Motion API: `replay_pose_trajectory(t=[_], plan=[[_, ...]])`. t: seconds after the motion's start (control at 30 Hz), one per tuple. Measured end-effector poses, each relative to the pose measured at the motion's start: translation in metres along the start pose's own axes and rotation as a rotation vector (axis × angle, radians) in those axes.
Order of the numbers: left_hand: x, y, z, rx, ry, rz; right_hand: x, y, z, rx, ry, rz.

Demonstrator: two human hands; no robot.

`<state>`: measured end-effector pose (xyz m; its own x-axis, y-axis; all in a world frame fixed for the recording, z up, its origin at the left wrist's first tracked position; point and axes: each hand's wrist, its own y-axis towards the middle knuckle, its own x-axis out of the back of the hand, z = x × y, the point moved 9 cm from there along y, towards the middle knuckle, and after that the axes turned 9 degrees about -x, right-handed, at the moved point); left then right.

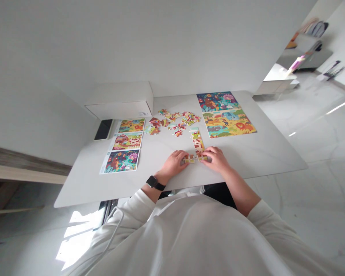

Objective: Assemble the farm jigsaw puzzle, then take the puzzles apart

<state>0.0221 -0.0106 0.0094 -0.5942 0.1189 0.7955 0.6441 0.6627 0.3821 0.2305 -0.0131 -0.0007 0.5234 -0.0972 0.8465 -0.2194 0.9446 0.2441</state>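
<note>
My left hand [175, 163], with a watch on its wrist, pinches a puzzle piece [191, 158] flat near the table's front edge. Close by on the right, my right hand [216, 158] has its fingers closed on the corner piece at the foot of a joined puzzle strip [197, 138]. That strip runs away from me in a narrow column, with red and brown patches on cream. A small gap shows between the left piece and the strip's lower end. Beyond lie several loose puzzle pieces [178, 126], some overlapping.
A printed picture sheet [127, 141] lies at the left, near a dark phone [103, 129] and a white box [119, 105] against the wall. Two finished-looking animal pictures [227, 120] lie at the right on the white table [271, 149].
</note>
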Motion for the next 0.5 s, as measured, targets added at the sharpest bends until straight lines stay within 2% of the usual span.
replay_pose_trajectory(t=[0.5], plan=[[-0.012,0.009,-0.015,-0.085,0.079,0.024,0.002,0.000,0.003,-0.002,0.002,0.005]])
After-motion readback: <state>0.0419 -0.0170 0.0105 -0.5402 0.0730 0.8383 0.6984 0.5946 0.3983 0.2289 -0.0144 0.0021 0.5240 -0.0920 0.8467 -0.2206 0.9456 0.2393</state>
